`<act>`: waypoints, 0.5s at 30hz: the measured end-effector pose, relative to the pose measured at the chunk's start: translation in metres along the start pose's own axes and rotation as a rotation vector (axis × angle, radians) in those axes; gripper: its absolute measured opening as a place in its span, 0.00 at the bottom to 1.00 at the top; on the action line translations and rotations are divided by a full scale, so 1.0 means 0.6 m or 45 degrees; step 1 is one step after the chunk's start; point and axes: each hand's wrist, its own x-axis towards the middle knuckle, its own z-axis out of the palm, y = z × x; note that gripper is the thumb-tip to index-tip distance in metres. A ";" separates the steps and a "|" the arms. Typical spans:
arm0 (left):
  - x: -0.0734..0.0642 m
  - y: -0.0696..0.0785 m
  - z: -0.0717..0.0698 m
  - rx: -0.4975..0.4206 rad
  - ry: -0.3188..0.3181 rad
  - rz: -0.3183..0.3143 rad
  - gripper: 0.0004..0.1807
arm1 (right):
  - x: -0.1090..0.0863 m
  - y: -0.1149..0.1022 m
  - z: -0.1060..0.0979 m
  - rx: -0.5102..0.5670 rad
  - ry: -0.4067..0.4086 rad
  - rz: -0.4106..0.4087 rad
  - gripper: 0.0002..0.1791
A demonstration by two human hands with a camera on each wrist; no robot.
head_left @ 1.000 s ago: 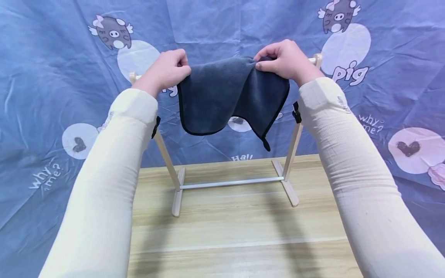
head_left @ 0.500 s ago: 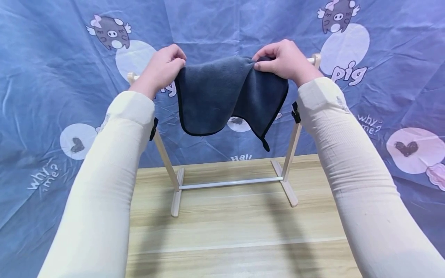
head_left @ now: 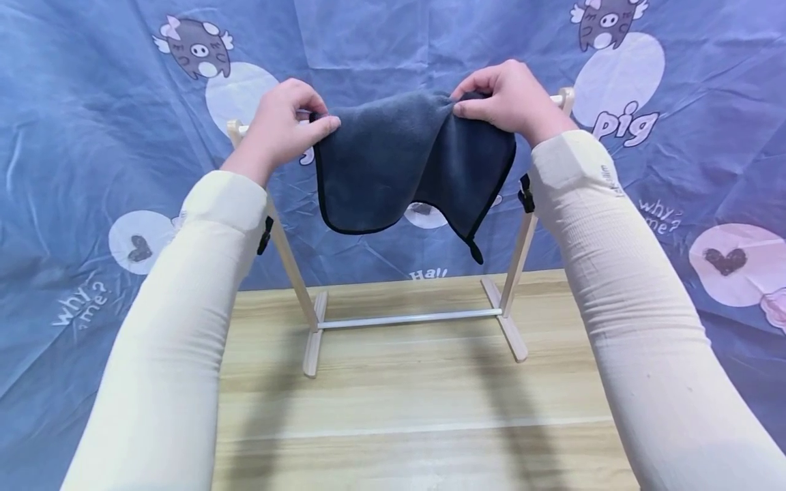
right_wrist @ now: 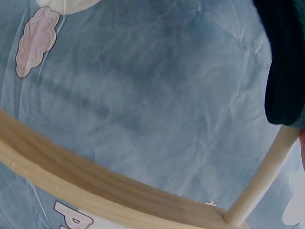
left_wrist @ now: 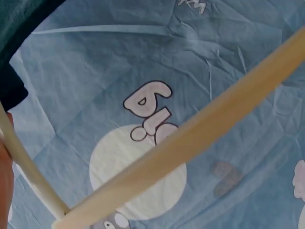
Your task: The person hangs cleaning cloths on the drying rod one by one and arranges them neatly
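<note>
A dark grey towel (head_left: 381,164) with black edging is draped at the top bar of a wooden rack, a small black loop (head_left: 476,252) hanging from its lower right corner. My left hand (head_left: 284,124) pinches the towel's upper left edge, thumb in front. Farther right, my right hand (head_left: 514,99) pinches a gathered fold along the top between thumb and fingers. From the left wrist, the towel's edge (left_wrist: 14,88) shows beside the bar (left_wrist: 31,179). The right wrist view has the towel (right_wrist: 288,62) hanging over the bar (right_wrist: 262,176); most of that hand is out of frame.
The rack's slanted legs (head_left: 293,262) stand on a wood-patterned surface (head_left: 393,395), joined low down by a white rod (head_left: 411,318). Close behind hangs a blue cloth backdrop (head_left: 368,41) printed with pigs and lettering. A black wrist strap (head_left: 526,194) shows below the right cuff.
My left hand slid slightly off toward the upper left, then came back with its thumb over the towel's edge. My right hand keeps its pinch; the view shifted a little.
</note>
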 end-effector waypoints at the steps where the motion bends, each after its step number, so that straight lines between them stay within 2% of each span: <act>1: -0.001 -0.001 -0.002 0.008 -0.026 0.012 0.14 | 0.001 0.000 0.000 0.005 0.002 0.010 0.14; 4: -0.001 0.000 -0.007 0.041 -0.084 0.011 0.15 | 0.002 0.000 0.002 0.025 0.001 0.036 0.12; 7: 0.001 0.003 -0.008 0.067 -0.100 -0.037 0.13 | 0.004 -0.003 0.004 0.023 0.007 0.035 0.11; 9: 0.004 0.006 -0.008 0.083 -0.092 -0.075 0.12 | 0.005 -0.004 0.004 0.009 0.007 0.036 0.12; 15: 0.014 0.011 0.003 0.108 0.005 -0.166 0.11 | 0.005 -0.004 0.005 -0.068 0.035 0.017 0.14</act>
